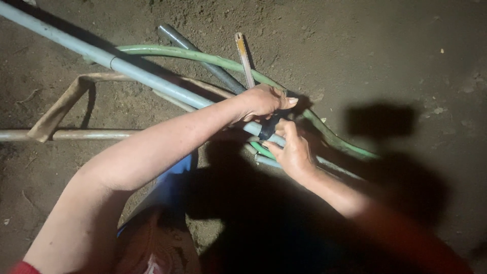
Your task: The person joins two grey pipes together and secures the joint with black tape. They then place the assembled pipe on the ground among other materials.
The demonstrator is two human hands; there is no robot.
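left hand (261,101) fingers closed around hacksaw blade (243,58); right hand (291,149) fingers grip grey pipe (152,78) just beneath.

Left hand (264,101) sits on top of the long pipe (127,68) that runs down from upper left, right hand (294,152) just below it on the same pipe, hose (203,56) curving behind both, saw blade (244,58) poking up beyond the left hand.

Both arms are bare, the left hand (261,101) and right hand (294,152) too; a red sleeve edge (20,267) shows.
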